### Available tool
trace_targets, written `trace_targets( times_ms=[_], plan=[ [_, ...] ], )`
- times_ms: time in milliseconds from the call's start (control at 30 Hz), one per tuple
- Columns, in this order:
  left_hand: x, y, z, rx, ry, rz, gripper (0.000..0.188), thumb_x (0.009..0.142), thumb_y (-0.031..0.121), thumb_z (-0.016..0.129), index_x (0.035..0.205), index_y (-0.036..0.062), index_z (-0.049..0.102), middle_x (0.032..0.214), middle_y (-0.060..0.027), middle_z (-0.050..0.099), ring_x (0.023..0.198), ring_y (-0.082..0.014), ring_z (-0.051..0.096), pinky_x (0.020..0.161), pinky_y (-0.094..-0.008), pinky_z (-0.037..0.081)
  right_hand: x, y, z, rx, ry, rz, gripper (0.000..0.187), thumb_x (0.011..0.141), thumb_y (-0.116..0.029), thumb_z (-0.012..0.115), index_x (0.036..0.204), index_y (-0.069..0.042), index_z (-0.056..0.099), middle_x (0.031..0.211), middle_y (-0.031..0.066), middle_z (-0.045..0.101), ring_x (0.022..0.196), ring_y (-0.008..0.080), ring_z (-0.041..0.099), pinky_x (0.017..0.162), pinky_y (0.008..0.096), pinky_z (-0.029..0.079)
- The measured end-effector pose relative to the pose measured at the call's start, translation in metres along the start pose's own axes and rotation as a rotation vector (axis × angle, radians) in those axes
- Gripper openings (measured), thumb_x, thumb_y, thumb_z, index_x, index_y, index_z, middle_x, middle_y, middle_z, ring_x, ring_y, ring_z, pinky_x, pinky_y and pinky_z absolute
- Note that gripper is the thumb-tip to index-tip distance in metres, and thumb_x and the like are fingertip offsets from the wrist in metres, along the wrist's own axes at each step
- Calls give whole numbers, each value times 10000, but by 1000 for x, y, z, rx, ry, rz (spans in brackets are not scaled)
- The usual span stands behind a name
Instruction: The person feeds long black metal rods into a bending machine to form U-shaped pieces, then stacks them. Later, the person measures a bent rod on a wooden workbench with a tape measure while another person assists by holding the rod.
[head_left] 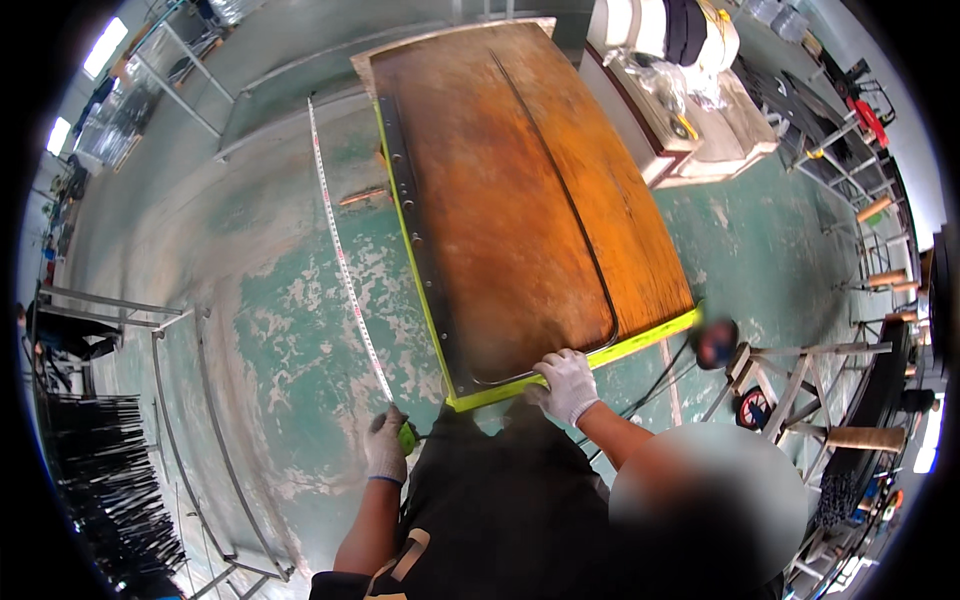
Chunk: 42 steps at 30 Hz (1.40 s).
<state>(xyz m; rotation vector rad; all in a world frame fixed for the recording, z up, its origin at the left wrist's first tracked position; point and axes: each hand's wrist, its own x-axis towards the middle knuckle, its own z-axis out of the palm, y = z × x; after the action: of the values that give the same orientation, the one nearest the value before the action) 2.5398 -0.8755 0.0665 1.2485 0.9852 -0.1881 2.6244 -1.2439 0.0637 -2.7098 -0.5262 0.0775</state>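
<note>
A green tape measure [408, 438] is gripped in my gloved left hand [385, 447], low and left of the table. Its long white blade [343, 262] is drawn out, arching away toward the far left. My right hand [566, 386], in a white glove, is closed over the near edge of a wooden-topped table [500, 200], at the bend of a thin black rod [562, 180]. The rod runs lengthwise over the brown top and curves back along the near edge. Part of it is hidden under my fingers.
Bright yellow-green edging [640, 347] borders the tabletop, with a dark perforated strip [408, 200] along its left side. White-wrapped goods [690, 110] stand at the far right. Metal frames [800, 385] are on the right, black rods [100, 480] at lower left. Blurred patches hide parts of the right.
</note>
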Motion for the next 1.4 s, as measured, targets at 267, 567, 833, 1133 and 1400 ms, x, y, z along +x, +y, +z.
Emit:
trace_targets(
  times_ms=[267,567,833,1133,1400],
  plan=[
    [1,14,-14,-20,63,53,393,1055,358,700,1015,-32,679,786,-88,665,616,-200,655,540,-361,551,1,0,10,-135,-142,-7,374,839,-453,800,1041,-142,748,1074,74,694,1115,293,625,939,452,474],
    [-26,-56,14,-67,100,55,386,1060,381,691,976,5,680,781,-95,678,590,-228,666,528,-391,579,16,-11,27,-132,-186,-147,311,829,-409,805,1016,-163,768,1038,55,712,1070,277,654,909,440,493],
    [-73,-88,14,-127,198,27,376,1061,330,699,944,-27,681,760,-90,668,614,-195,649,548,-352,539,17,-3,30,-136,-273,-214,269,898,-379,755,1053,-160,739,1041,97,713,1073,288,676,882,464,505],
    [-55,-78,-1,-192,158,33,402,1067,374,671,978,-18,651,740,-105,644,559,-247,649,484,-404,566,36,-43,-108,895,546,-295,89,1044,-124,626,1079,-44,645,806,75,635,697,249,651,608,372,505],
    [-50,-37,29,-144,98,92,378,1054,345,697,995,-26,657,760,-111,655,556,-240,654,490,-392,562,32,5,-72,1623,956,612,133,1115,-170,559,1160,-46,549,826,83,620,671,200,636,658,411,615]
  ],
)
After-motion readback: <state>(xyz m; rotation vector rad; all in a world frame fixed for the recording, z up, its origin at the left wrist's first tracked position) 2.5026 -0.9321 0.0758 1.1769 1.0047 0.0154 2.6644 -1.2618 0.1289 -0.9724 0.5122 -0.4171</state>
